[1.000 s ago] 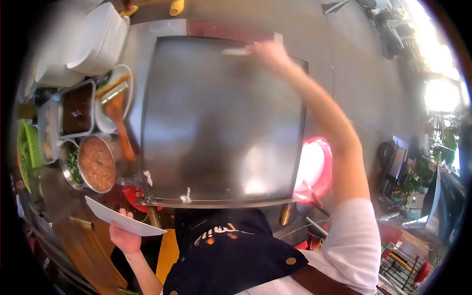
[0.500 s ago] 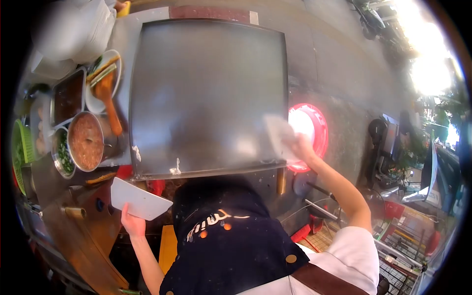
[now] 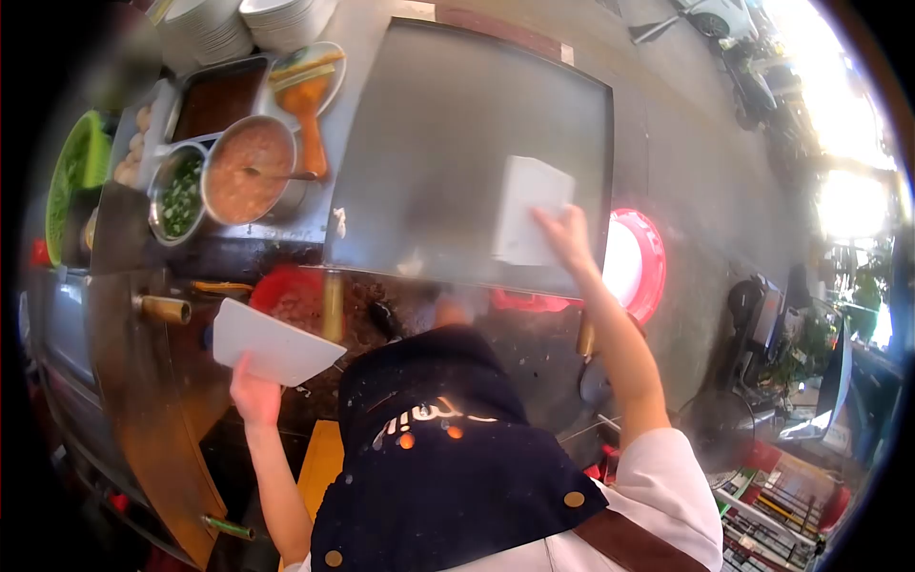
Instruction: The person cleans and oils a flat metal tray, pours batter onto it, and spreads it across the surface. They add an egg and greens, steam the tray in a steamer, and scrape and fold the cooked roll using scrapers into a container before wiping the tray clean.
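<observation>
My left hand point(image 3: 255, 393) is closed on the lower edge of a white flat scraper point(image 3: 272, 345), held low at the left, in front of the counter. My right hand point(image 3: 564, 236) grips a second white flat scraper point(image 3: 534, 210) over the right part of a large dark flat griddle point(image 3: 457, 133). Whether this scraper touches the griddle surface I cannot tell. Small whitish scraps point(image 3: 410, 263) lie by the griddle's near edge.
Left of the griddle stand a bowl of pinkish mixture point(image 3: 250, 172), a bowl of chopped greens point(image 3: 181, 202), a tray of dark sauce point(image 3: 217, 100) and a plate with an orange brush point(image 3: 307, 107). A red-rimmed bucket point(image 3: 654, 267) stands at the right.
My right hand has swept from the griddle's far edge to its near right corner, then back over the surface, its scraper now lying broad side up. The view has shifted. My left hand still holds its scraper.
</observation>
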The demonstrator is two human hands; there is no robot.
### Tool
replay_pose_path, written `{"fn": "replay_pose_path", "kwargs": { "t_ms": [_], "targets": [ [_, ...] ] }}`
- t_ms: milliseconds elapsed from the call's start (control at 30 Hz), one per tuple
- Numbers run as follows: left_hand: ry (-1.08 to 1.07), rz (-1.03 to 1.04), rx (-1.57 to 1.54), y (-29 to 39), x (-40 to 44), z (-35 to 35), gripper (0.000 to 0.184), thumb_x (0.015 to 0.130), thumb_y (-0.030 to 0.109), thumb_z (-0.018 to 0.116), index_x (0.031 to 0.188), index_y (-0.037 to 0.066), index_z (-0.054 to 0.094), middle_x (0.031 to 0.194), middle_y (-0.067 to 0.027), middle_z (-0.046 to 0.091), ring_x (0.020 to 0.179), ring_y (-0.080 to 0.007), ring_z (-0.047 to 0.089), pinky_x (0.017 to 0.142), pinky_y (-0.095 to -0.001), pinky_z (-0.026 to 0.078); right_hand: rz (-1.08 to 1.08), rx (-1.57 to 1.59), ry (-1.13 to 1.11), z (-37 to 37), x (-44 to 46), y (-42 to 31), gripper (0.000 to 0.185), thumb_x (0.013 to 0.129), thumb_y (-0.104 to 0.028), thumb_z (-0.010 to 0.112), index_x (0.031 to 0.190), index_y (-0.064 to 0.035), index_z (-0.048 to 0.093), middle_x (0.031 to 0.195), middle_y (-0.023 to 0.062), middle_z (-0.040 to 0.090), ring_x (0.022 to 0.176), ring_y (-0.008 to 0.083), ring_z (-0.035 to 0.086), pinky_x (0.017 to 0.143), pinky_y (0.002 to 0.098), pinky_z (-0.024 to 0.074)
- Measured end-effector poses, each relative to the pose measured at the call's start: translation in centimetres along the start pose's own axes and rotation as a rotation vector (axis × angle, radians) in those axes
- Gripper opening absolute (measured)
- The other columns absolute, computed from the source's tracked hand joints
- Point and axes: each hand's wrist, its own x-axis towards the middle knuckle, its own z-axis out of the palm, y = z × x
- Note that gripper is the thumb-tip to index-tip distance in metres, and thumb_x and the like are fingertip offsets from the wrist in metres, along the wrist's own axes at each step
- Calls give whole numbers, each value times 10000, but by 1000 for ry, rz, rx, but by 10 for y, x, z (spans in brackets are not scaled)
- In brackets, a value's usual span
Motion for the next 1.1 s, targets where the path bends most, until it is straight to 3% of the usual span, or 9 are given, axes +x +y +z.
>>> {"fn": "replay_pose_path", "kwargs": {
  "t_ms": [133, 267, 333, 367, 667, 800, 900, 1033, 1100],
  "targets": [
    [78, 42, -121, 10, -30, -20, 480, 913, 203, 518, 1341, 6, 422, 1332, -109, 499, 1262, -267, 438, 1092, -428, 300, 190, -37, -27, -75, -24, 52, 230, 807, -67, 621, 984, 72, 670, 842, 130, 704, 731, 188, 693, 651, 301, 566],
    [129, -11, -232, -16, -21, -2, 418, 894, 170, 538, 1288, 47, 477, 1254, -66, 542, 1206, -242, 469, 1041, -420, 334, 136, 223, -34, 103, -21, -13, 181, 798, -129, 716, 883, 27, 680, 733, 53, 661, 613, 93, 589, 519, 249, 453],
    [88, 52, -239, -19, -25, 23, 428, 896, 171, 539, 1302, 52, 470, 1264, -66, 538, 1206, -244, 470, 1040, -408, 335, -196, 428, -1, 208, 12, -22, 379, 797, -177, 710, 1055, 73, 586, 869, 121, 686, 716, 231, 647, 617, 325, 522],
    [96, 93, -235, -14, -30, 29, 433, 897, 174, 538, 1306, 50, 466, 1268, -70, 536, 1206, -246, 470, 1042, -406, 334, -435, -29, 74, 218, 26, -50, 467, 806, -144, 673, 1163, 63, 456, 898, 202, 671, 775, 356, 664, 663, 392, 535],
    [347, 301, -309, 7, -96, -3, 460, 904, 149, 527, 1327, -2, 428, 1314, -124, 504, 1237, -276, 462, 1051, -410, 352, -570, -565, -789, 188, 30, -122, 430, 808, -196, 652, 1172, -29, 495, 959, 249, 635, 970, 419, 594, 850, 492, 474],
    [635, 575, 268, -1, -105, 70, 397, 925, 121, 535, 1282, -37, 464, 1212, -132, 558, 1120, -262, 550, 930, -378, 449, -756, -593, -882, 179, 3, -161, 335, 847, -193, 585, 1103, -17, 461, 831, 220, 635, 777, 430, 619, 691, 502, 495],
    [466, 737, 774, -29, -99, 110, 359, 941, 139, 511, 1214, -93, 489, 1157, -187, 588, 1036, -282, 584, 897, -356, 438, -833, -546, -866, 193, -67, -205, 311, 843, -131, 529, 1102, 9, 428, 750, 203, 621, 609, 412, 612, 582, 510, 491],
    [414, 524, 890, -30, -70, 117, 372, 977, 120, 467, 1267, -112, 445, 1184, -228, 564, 1069, -254, 560, 905, -345, 420, -1076, -275, -907, 231, -151, -221, 394, 879, -144, 512, 1204, 59, 420, 997, 248, 608, 855, 411, 622, 707, 497, 527],
    [485, 758, 918, 0, -59, 112, 366, 963, 100, 475, 1262, -107, 442, 1186, -206, 554, 1060, -254, 551, 908, -353, 418, -1212, -15, -947, 235, -148, -226, 503, 915, -179, 528, 1349, 28, 381, 1305, 294, 460, 1160, 418, 512, 903, 430, 487]
  ]
}}
